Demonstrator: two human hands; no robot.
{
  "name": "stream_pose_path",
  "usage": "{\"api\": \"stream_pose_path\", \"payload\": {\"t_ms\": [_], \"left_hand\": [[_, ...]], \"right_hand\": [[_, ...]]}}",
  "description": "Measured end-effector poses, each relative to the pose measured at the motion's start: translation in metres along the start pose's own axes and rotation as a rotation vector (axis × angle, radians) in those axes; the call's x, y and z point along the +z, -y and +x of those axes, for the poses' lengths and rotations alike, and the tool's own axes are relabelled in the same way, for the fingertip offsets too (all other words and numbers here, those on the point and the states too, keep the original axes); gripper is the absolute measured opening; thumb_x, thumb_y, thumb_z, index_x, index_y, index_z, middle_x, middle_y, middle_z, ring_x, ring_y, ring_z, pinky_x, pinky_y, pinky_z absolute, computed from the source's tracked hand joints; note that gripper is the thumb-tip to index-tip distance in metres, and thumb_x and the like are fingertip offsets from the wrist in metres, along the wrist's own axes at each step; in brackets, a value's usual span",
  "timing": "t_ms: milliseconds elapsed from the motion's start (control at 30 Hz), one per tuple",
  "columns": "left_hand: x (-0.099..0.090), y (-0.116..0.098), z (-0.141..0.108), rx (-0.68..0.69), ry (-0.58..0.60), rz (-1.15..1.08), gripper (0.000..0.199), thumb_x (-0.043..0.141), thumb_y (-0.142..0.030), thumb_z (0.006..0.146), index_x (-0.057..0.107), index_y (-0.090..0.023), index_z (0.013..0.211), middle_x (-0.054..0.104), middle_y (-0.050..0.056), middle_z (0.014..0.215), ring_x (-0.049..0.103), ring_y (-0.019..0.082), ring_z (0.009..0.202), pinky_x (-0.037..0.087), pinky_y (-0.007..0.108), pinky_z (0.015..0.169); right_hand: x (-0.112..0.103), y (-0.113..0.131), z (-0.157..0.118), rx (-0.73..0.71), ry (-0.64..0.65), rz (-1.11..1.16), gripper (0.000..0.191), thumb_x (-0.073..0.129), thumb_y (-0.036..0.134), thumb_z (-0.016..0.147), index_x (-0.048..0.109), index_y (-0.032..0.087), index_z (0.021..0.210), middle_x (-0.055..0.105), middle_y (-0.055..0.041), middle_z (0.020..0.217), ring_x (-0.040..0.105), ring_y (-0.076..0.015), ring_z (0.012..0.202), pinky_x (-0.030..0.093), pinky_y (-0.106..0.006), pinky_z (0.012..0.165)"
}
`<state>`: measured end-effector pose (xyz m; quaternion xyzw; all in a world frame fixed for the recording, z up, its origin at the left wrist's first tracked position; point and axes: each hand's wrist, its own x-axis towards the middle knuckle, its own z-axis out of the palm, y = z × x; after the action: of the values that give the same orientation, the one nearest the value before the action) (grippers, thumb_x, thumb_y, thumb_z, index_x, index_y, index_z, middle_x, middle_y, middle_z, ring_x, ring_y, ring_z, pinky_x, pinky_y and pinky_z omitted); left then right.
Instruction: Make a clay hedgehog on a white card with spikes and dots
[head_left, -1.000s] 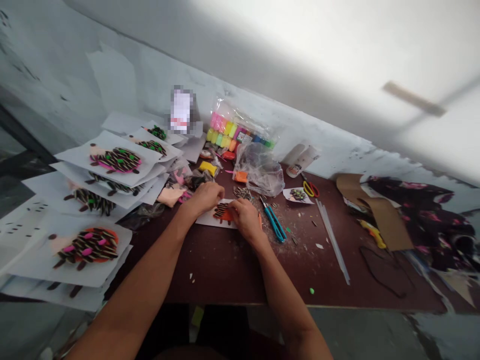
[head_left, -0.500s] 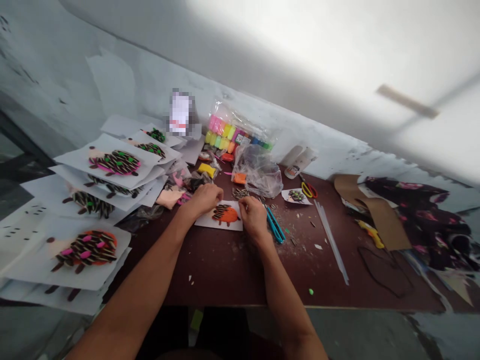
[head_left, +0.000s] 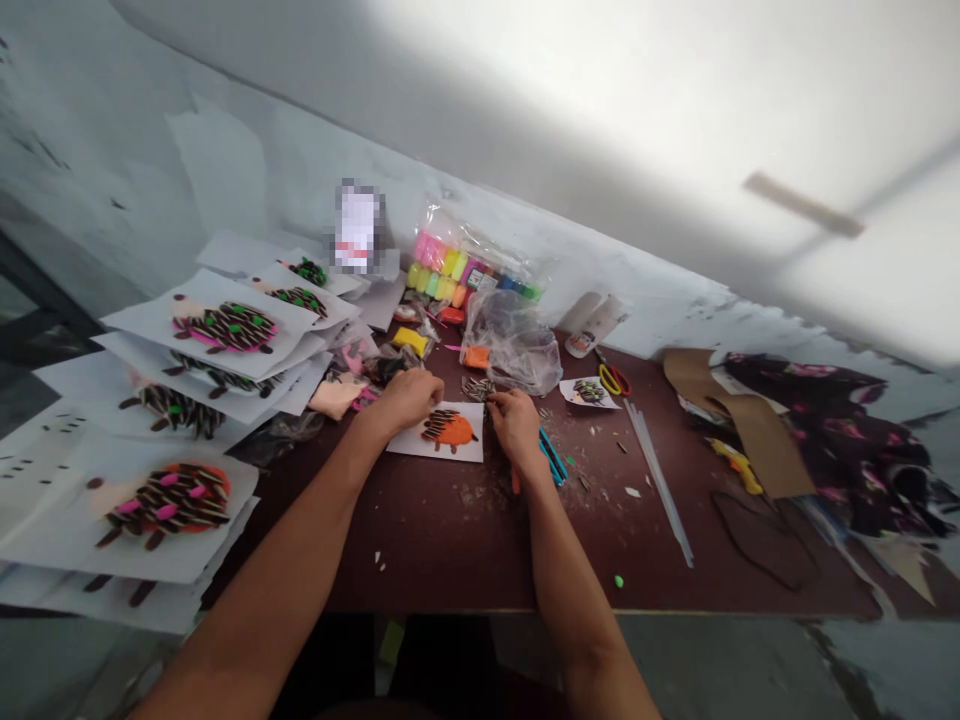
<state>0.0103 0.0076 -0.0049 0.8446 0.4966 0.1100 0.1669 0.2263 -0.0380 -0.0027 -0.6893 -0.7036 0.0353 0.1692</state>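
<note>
Here's the left hand (head_left: 409, 400), curled at the upper left of the white card (head_left: 409, 441), its fingers bent inward, and whether they meet or hold anything, I cannot tell. Over on the right, the right hand (head_left: 516, 422) is just off the card's right edge, fingertips down by the pile of striped seeds (head_left: 477, 386); whether they are closed on one is too small to tell. The card lies flat on the table (head_left: 442, 545) between the hands, showing an orange hedgehog (head_left: 454, 430) with striped seeds over its left part. Teal-handled tool (head_left: 553, 458) partly behind the right wrist, clear plastic bag (head_left: 517, 350) beyond the seeds, red-and-yellow scissors (head_left: 616, 380) beside a small picture card (head_left: 589, 393)!
</note>
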Motion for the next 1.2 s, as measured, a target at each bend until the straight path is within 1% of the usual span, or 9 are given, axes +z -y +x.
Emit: {"api": "stream_pose_path", "payload": {"t_ms": [133,267,467,600,700,833,1000,1100,1200], "left_hand": [[0.000,0.000,0.000,0.006,-0.001,-0.008,0.026,0.056,-0.010,0.082,0.077,-0.021,0.091,0.076,0.008,0.096,0.067,0.021,0.094,0.046,0.027,0.079],[-0.002,0.000,0.000,0.008,0.012,-0.024,0.026,0.056,-0.010,0.081,0.078,-0.022,0.088,0.077,0.007,0.096,0.068,0.021,0.094,0.046,0.027,0.080],[-0.002,0.002,-0.001,0.022,0.019,-0.053,0.028,0.055,-0.008,0.078,0.078,-0.021,0.087,0.077,0.008,0.093,0.068,0.020,0.091,0.047,0.027,0.078],[0.001,0.004,0.000,0.027,-0.015,-0.049,0.026,0.056,-0.010,0.078,0.078,-0.021,0.085,0.078,0.006,0.091,0.068,0.019,0.088,0.046,0.026,0.077],[0.002,0.004,0.001,0.015,-0.021,-0.055,0.024,0.058,-0.012,0.078,0.079,-0.023,0.085,0.078,0.005,0.089,0.068,0.019,0.087,0.046,0.026,0.077],[0.001,0.004,0.001,-0.005,-0.004,-0.076,0.028,0.056,-0.011,0.078,0.080,-0.022,0.087,0.077,0.006,0.090,0.068,0.021,0.089,0.047,0.028,0.079],[0.007,0.005,-0.006,0.017,-0.084,-0.082,0.030,0.054,-0.010,0.081,0.080,-0.022,0.090,0.076,0.006,0.094,0.067,0.020,0.093,0.047,0.029,0.085],[0.010,0.004,-0.010,0.029,-0.125,-0.075,0.029,0.053,-0.010,0.083,0.079,-0.021,0.089,0.075,0.006,0.094,0.065,0.020,0.092,0.047,0.030,0.086],[0.013,0.003,-0.012,0.025,-0.141,-0.065,0.028,0.053,-0.010,0.083,0.079,-0.021,0.087,0.074,0.007,0.093,0.063,0.020,0.091,0.047,0.030,0.086]], "right_hand": [[0.003,0.000,0.002,-0.015,0.022,-0.013,0.021,0.057,0.023,0.095,0.078,0.021,0.098,0.069,-0.0082,0.096,0.060,-0.0217,0.094,0.043,-0.030,0.082],[0.005,-0.002,0.002,-0.039,-0.025,0.014,0.021,0.054,0.021,0.096,0.075,0.019,0.094,0.069,-0.0090,0.096,0.059,-0.0213,0.093,0.042,-0.030,0.082],[0.004,-0.002,0.000,-0.067,-0.114,0.186,0.021,0.048,0.019,0.095,0.069,0.018,0.097,0.071,-0.0079,0.094,0.061,-0.0201,0.086,0.044,-0.030,0.081],[0.003,0.003,-0.005,-0.089,-0.144,0.307,0.022,0.050,0.019,0.092,0.069,0.017,0.101,0.073,-0.0084,0.097,0.063,-0.0200,0.086,0.046,-0.030,0.083],[0.004,0.007,-0.010,-0.092,-0.108,0.400,0.021,0.052,0.020,0.089,0.071,0.018,0.098,0.073,-0.0069,0.095,0.063,-0.0191,0.084,0.047,-0.029,0.081],[0.004,0.013,-0.017,-0.125,-0.013,0.505,0.017,0.055,0.022,0.088,0.071,0.018,0.092,0.071,-0.0038,0.088,0.061,-0.0168,0.078,0.047,-0.026,0.076],[0.001,0.023,-0.022,-0.217,0.057,0.491,0.015,0.057,0.017,0.086,0.073,0.017,0.087,0.068,-0.0040,0.086,0.057,-0.0143,0.071,0.045,-0.025,0.072],[0.000,0.025,-0.023,-0.243,0.058,0.468,0.018,0.057,0.015,0.087,0.075,0.018,0.090,0.067,-0.0037,0.085,0.055,-0.0136,0.069,0.044,-0.024,0.071],[-0.001,0.025,-0.024,-0.250,0.064,0.446,0.022,0.056,0.013,0.087,0.076,0.020,0.094,0.068,-0.0037,0.087,0.056,-0.0136,0.070,0.044,-0.024,0.071]]}}
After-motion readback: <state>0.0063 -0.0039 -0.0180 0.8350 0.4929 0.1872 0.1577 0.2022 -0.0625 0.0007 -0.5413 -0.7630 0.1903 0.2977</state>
